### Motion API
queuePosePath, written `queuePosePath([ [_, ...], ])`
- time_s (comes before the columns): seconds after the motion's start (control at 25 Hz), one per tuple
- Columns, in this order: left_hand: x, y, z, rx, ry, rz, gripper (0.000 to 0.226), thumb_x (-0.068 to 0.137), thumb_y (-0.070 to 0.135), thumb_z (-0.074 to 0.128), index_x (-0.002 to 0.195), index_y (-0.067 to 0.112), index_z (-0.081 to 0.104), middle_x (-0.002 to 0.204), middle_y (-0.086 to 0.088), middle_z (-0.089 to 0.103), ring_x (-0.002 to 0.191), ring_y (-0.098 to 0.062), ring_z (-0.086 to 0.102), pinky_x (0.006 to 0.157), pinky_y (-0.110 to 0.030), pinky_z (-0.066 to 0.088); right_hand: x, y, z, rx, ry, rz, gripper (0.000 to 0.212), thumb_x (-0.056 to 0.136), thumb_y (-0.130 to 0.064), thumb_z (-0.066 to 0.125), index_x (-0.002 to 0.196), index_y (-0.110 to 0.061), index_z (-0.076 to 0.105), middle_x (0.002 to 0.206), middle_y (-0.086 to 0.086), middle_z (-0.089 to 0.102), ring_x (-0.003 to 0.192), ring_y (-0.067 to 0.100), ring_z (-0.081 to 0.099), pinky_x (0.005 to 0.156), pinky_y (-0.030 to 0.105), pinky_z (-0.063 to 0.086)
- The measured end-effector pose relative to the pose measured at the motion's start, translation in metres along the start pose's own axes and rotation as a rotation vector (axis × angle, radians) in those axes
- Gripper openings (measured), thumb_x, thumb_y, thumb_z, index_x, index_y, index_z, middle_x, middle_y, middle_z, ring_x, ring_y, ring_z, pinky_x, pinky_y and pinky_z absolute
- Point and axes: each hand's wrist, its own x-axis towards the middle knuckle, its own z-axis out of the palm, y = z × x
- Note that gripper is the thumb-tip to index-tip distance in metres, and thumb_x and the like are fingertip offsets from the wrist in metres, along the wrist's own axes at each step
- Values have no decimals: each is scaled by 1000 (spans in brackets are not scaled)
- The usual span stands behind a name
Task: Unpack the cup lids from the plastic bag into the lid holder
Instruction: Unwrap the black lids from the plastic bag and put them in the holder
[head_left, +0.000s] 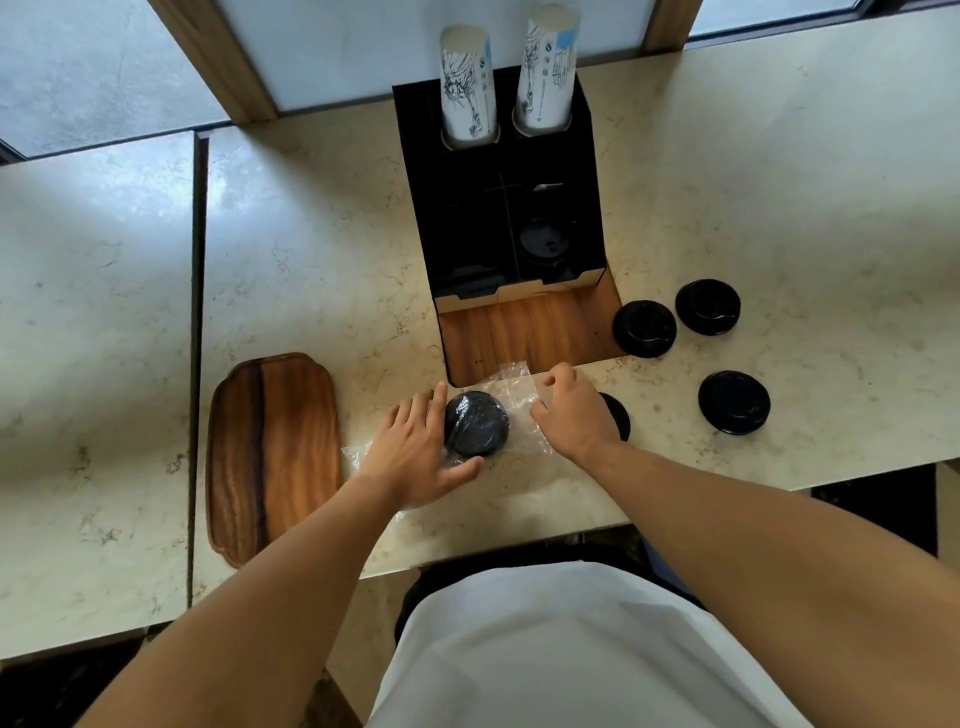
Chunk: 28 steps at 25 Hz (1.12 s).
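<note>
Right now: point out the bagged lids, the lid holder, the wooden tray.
bagged lids (477, 423), head view, top of the stack
lid holder (467, 218), head view, black inner floor
wooden tray (280, 452), head view, middle of board

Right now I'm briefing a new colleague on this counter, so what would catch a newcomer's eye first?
First, the two hands at the near edge: the left hand rests against a black lid stack wrapped in the clear plastic bag, while the right hand pinches the bag. Behind them stands the black lid holder with two tall cup stacks. Loose black lids lie to its right and a wooden tray to the left.
</note>
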Motion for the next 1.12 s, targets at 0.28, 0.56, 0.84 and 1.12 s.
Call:
queuePosePath([
  [0.28, 18, 29, -1, -17, 41, 70, 89, 91, 73, 34, 153, 10, 26, 147, -16, 41, 135, -33, 38, 115, -48, 32, 3, -12, 1, -52, -37, -164, 13, 100, -30, 62, 93, -20, 57, 93, 0, 61, 82, 16, 59, 68, 27, 47],
  [0.56, 26, 38, 12, 91, 52, 70, 78, 93, 63, 34, 147, 6, 34, 135, -19, 49, 118, -37, 50, 94, -49, 46, 5, -12, 6, -169, -101, -162, 20, 100, -31, 62, 100, -13, 72, 93, 6, 72, 85, 22, 68, 79, 40, 59],
  [0.84, 27, 38, 17, 152, 25, 52, 79, 94, 63, 31, 146, 4, 34, 132, -20, 49, 113, -39, 49, 85, -50, 46, 6, -17, 13, -202, -139, -155, 20, 99, -25, 61, 102, -11, 75, 98, 11, 74, 88, 29, 70, 82, 46, 60],
  [1.12, 26, 37, 17, 164, 23, 47, 81, 94, 66, 29, 147, 5, 33, 134, -19, 49, 114, -38, 49, 86, -50, 46, 8, -17, 6, -139, -116, -116, 16, 94, -25, 63, 92, -11, 70, 89, 8, 71, 81, 26, 68, 75, 46, 60],
])
